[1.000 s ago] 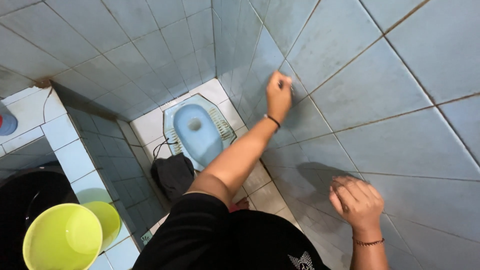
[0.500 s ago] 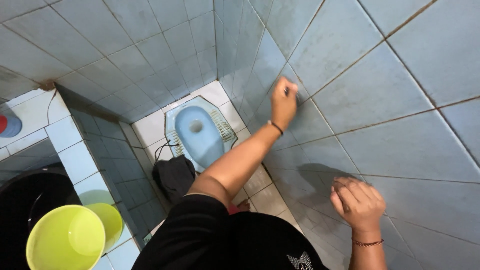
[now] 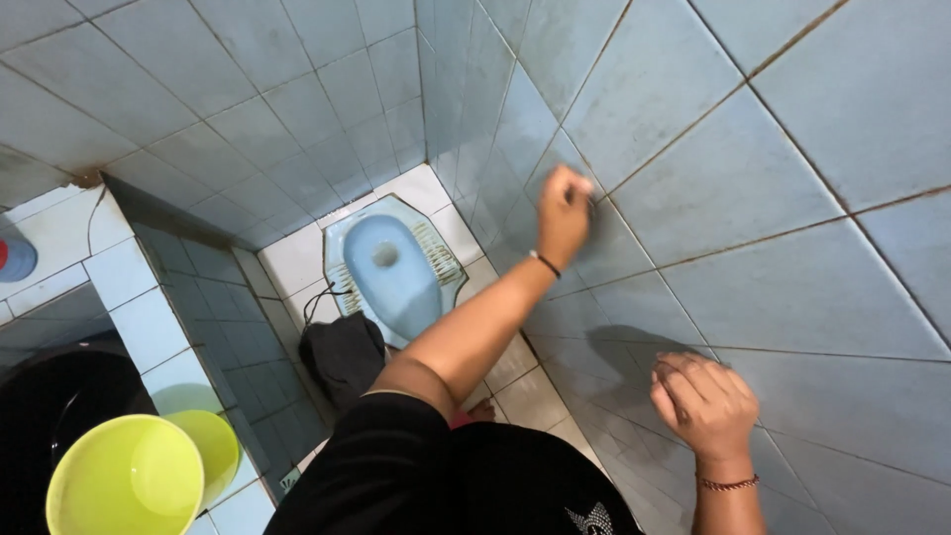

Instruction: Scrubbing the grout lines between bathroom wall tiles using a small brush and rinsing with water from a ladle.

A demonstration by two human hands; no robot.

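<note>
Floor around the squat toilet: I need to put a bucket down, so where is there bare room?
Bare white floor tile lies left of the squat toilet, bordered by the tiled basin wall, and another patch sits behind it in the corner. Beige tiles by the right wall are free. Crowded: the black bag in front of the toilet.

Small bathroom, seen from above. Blue-tiled wall [image 3: 773, 198] fills right half of frame, grout lines brown and stained. Second blue-tiled wall [image 3: 248, 89] across upper left, meets first in corner at top centre. Pale floor tiles [image 3: 297, 253] at centre, blue squat toilet [image 3: 391, 263] set in them. Tiled water basin edge [image 3: 129, 297] at left. Dark bag [image 3: 342, 352] on floor below toilet. Yellow-green bucket [image 3: 124, 481] lower left.
</note>
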